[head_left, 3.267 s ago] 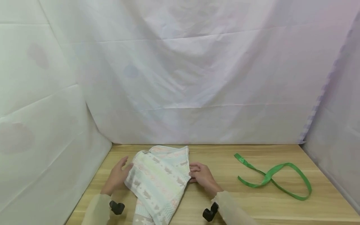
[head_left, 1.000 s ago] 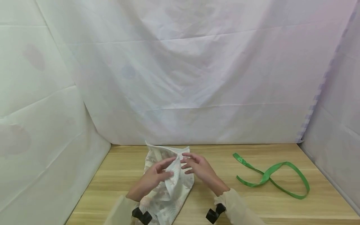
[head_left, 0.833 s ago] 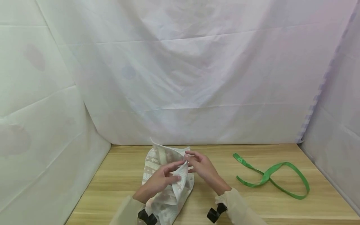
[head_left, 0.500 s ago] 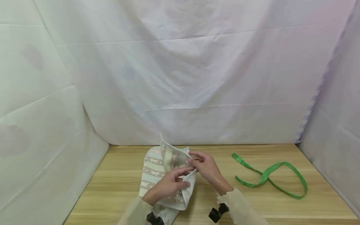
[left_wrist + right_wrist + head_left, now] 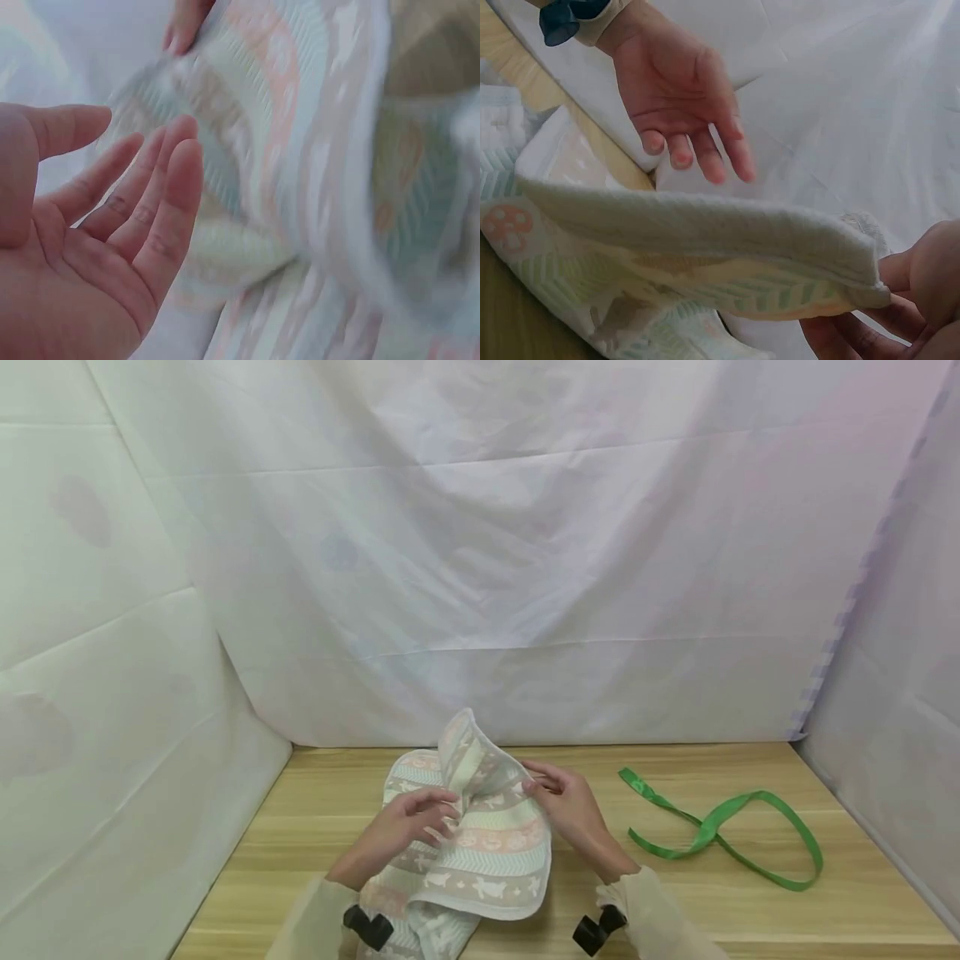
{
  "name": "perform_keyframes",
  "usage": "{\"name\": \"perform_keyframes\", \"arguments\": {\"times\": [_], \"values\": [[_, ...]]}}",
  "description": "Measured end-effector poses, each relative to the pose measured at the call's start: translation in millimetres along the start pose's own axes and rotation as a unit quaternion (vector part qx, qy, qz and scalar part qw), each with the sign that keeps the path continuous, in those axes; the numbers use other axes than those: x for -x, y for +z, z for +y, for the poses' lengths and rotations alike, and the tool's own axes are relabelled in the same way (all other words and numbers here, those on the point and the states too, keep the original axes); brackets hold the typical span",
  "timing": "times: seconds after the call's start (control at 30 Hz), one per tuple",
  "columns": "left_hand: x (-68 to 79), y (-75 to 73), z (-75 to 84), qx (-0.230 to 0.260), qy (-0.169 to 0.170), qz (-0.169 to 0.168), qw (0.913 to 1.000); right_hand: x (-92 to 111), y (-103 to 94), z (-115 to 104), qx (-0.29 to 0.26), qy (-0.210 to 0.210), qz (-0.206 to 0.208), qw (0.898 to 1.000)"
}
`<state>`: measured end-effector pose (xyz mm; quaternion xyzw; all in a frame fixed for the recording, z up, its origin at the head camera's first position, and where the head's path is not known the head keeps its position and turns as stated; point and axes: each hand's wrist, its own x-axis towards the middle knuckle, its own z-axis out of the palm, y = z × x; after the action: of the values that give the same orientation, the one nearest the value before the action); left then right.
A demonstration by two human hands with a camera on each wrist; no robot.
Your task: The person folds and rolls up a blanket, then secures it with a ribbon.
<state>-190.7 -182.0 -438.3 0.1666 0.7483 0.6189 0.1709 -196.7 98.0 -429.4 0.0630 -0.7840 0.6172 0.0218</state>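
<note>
We have the patterned cloth [image 5: 487,860] at 6 o'clock on the desk [image 5: 300,827], partly lifted and doubled over itself, one corner standing up at its 12 o'clock. At the cloth's 2 o'clock, the right hand [image 5: 566,802] pinches the edge between thumb and fingers. At its 9 o'clock, the left hand [image 5: 401,827] is loosely spread, gripping nothing. The green ribbon [image 5: 707,835] lies at 4 o'clock, untouched. We judge the step as rearranging the cloth; next move probably calls for a left-hand grip, then flattening.
</note>
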Motion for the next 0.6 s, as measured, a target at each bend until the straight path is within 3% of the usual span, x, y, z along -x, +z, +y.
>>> {"name": "perform_keyframes", "arguments": {"times": [0.13, 0.23, 0.33, 0.43, 0.6], "values": [[7.3, -26.2, -12.0, -0.019, -0.036, 0.101, 0.9941, 0.3, -7.1, 6.0, 0.008, 0.015, 0.002, 1.0], [11.4, -41.8, -23.2, -0.043, -0.075, 0.185, 0.9789, 1.4, -12.4, 10.4, 0.015, 0.025, 0.009, 1.0], [14.0, -53.3, -35.1, -0.057, -0.105, 0.245, 0.9622, 4.2, -19.0, 14.4, 0.028, 0.031, 0.018, 0.999], [16.3, -61.4, -46.0, -0.057, -0.121, 0.269, 0.9538, 8.2, -27.7, 18.5, 0.048, 0.043, 0.025, 0.998], [18.2, -69.7, -57.4, -0.03, -0.146, 0.265, 0.9527, 13.9, -46.3, 27.2, 0.067, 0.077, 0.027, 0.994]]}}
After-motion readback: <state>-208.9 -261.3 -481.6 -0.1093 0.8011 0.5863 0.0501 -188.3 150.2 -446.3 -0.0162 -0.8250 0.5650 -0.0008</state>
